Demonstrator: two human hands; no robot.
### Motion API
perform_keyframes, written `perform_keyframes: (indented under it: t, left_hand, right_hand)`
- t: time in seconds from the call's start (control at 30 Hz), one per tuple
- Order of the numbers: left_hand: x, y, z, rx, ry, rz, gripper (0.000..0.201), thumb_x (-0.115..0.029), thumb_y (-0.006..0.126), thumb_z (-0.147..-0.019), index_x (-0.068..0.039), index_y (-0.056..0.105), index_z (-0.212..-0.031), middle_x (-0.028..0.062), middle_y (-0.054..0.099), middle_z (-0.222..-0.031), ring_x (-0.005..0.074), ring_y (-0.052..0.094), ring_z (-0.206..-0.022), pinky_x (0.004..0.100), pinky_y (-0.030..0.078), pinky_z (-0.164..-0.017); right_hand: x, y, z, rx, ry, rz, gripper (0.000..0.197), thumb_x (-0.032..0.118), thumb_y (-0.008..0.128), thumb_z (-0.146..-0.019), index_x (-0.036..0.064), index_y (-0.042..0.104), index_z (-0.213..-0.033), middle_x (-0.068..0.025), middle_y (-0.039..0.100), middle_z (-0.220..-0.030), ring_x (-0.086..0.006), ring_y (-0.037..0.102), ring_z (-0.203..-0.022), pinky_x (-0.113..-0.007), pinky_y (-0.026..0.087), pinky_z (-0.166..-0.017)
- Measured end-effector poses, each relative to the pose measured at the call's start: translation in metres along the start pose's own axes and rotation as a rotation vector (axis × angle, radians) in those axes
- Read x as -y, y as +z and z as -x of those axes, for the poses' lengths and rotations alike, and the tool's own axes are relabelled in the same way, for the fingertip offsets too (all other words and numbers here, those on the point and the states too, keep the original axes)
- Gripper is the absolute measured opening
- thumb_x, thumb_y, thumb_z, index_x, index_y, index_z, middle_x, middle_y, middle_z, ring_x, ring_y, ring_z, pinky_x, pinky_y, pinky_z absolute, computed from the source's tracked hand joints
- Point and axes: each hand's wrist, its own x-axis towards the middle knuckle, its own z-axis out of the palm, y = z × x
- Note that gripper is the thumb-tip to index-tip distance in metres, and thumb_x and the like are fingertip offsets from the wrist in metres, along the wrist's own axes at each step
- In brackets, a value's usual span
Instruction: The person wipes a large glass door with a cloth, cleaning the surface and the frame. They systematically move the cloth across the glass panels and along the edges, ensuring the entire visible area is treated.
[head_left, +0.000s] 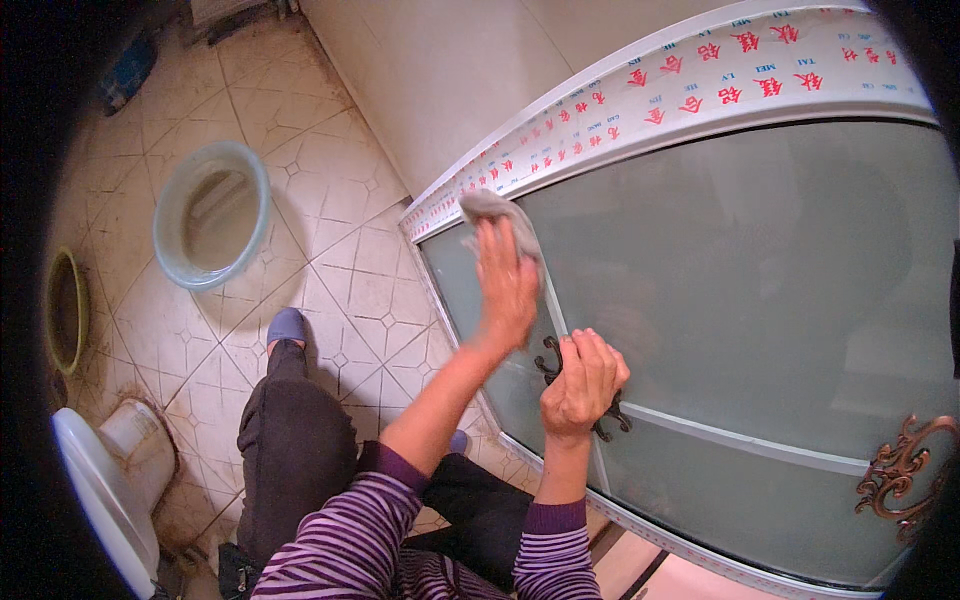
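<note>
Presently, I see the left hand (508,290), fingers outstretched, on a crumpled grey cloth (492,206) against the white-framed frosted-glass panel (760,260); the right hand (583,382) seems clenched around a dark scrolled handle (612,420).

L hand (508,288) fwd, R hand (583,385) curled

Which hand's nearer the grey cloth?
Left hand: its fingers are on the grey cloth. The right hand is apart from it, lower right, at the dark scrolled handle.

The cloth (490,205) looks soft and matt, the door glass (720,260) smooth and glossy, the right handle (895,475) shiny metal, the left basin (170,228) smooth plastic.
</note>
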Motion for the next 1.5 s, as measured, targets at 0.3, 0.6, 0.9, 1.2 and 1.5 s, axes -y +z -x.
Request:
perform_keyframes:
  t: [0.3,0.6,0.9,1.2,1.5]
  left_hand:
    - [-0.014,0.004,0.019,-0.017,0.108,0.118,0.060,-0.022,0.037,-0.098,0.004,0.016,-0.148,0.0274,0.010,-0.154,0.0395,0.009,-0.144,0.0448,0.009,-0.116]
    - [0.015,-0.002,-0.008,-0.062,-0.122,0.154,0.060,-0.028,0.033,-0.101,0.002,0.015,-0.148,0.0268,0.010,-0.153,0.0420,0.012,-0.142,0.0465,0.013,-0.114]
    - [0.037,0.003,-0.002,-0.045,-0.200,0.170,0.060,-0.029,0.028,-0.101,0.005,0.011,-0.148,0.0267,0.009,-0.154,0.0386,0.007,-0.144,0.0420,0.007,-0.117]
    - [0.039,0.006,0.021,0.043,-0.204,0.197,0.060,-0.028,0.031,-0.102,0.003,0.009,-0.149,0.0286,0.002,-0.154,0.0408,0.005,-0.144,0.0433,0.008,-0.116]
    - [0.044,0.026,0.101,0.169,-0.123,0.169,0.062,-0.026,0.032,-0.102,0.001,0.002,-0.149,0.0286,-0.001,-0.154,0.0441,0.001,-0.143,0.0482,0.006,-0.115]
  right_hand:
    - [-0.002,0.006,0.001,0.008,0.004,0.026,0.021,0.008,0.052,-0.084,0.0043,0.067,-0.098,-0.0093,0.067,-0.099,-0.0256,0.064,-0.098,-0.041,0.040,-0.089]
    - [-0.001,0.007,0.000,0.014,0.002,0.027,0.021,0.005,0.052,-0.082,0.0048,0.068,-0.096,-0.0093,0.068,-0.097,-0.0253,0.064,-0.095,-0.040,0.040,-0.087]
    - [0.000,0.010,0.004,0.054,-0.020,0.022,0.020,0.006,0.051,-0.083,0.0031,0.067,-0.095,-0.0103,0.067,-0.097,-0.0255,0.064,-0.096,-0.043,0.040,-0.089]
    - [0.003,0.005,0.005,0.040,0.003,-0.040,0.018,-0.001,0.054,-0.081,0.0019,0.067,-0.093,-0.0104,0.067,-0.093,-0.0269,0.064,-0.093,-0.043,0.040,-0.090]
    - [-0.002,0.003,0.019,0.041,0.016,-0.029,0.017,0.000,0.054,-0.082,0.0022,0.068,-0.092,-0.0106,0.067,-0.093,-0.0273,0.064,-0.092,-0.042,0.042,-0.088]
